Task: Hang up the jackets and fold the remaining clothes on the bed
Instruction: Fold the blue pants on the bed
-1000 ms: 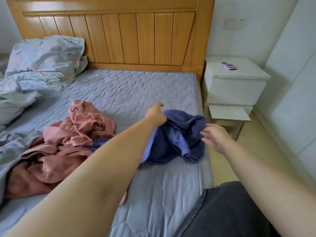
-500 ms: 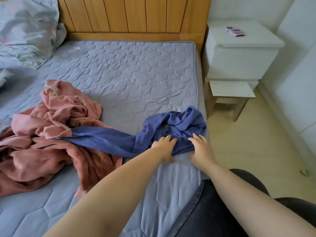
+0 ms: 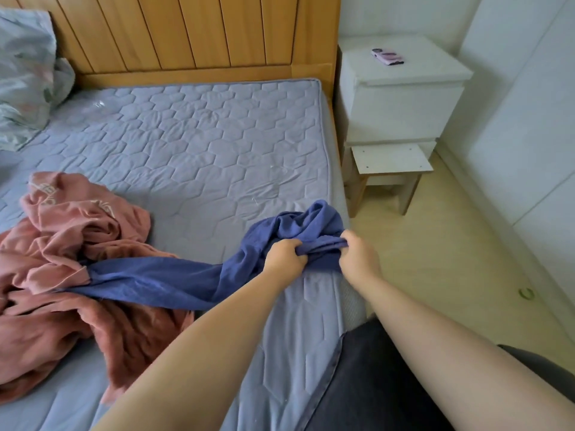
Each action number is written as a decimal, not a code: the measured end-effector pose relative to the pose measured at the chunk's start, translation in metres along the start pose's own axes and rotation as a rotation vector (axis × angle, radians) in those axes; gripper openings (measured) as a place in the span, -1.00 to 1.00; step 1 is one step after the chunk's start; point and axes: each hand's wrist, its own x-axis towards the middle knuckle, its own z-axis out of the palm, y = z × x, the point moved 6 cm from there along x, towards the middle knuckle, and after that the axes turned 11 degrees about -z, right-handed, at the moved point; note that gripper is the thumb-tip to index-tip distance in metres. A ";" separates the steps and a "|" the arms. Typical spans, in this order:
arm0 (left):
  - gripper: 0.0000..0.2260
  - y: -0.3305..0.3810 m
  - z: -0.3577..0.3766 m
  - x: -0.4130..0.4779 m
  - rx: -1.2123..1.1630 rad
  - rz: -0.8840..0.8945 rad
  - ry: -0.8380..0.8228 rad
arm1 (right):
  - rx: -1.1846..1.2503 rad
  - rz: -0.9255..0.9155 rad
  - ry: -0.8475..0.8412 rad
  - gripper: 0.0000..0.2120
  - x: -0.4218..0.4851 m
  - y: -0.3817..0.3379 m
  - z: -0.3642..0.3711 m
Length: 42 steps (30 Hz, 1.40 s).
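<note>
Now, the grip: left hand (image 3: 287, 255) and right hand (image 3: 357, 255) side by side, the fingers of both curled tight into one bunched fold of the blue garment (image 3: 174, 278), nothing else held.
Blue garment: wadded at the near right edge of the mattress (image 3: 202, 144), right on the brink; one long stretch trails left across the quilting and runs in under a fold of the pink garment (image 3: 71, 231).
Snag risk: the big one. I'd say a pull from here drags the pink heap along or rolls it over, because the blue tail looks pinned beneath it.
Edge risk: the wad sits at the mattress side, so if either hand slackens the cloth could slide to the floor (image 3: 451, 259) on the right.
Fold risk: both hands have a crumpled handful, not a hem or shoulder seam. Shaken out from there, it may open crooked and fold lopsided.
Sorting risk: can't tell whether this blue piece is a jacket or a plain top, so hang or fold is an open call.
Bystanders: white bedside table (image 3: 401, 98) with a phone (image 3: 387, 56) on top, far right, well apart; a wide shake looks unlikely to reach them.
</note>
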 end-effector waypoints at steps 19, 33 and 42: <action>-0.85 0.458 0.024 -0.094 -0.484 0.627 -0.257 | 0.210 0.432 0.990 -0.70 -0.066 0.132 -0.450; -0.84 0.472 -0.074 -0.150 -0.150 0.913 -0.154 | -0.191 0.153 1.002 -0.71 -0.070 0.019 -0.540; -0.71 0.469 -0.201 -0.143 -0.609 0.616 0.091 | -0.266 0.356 0.877 -0.79 -0.093 0.000 -0.588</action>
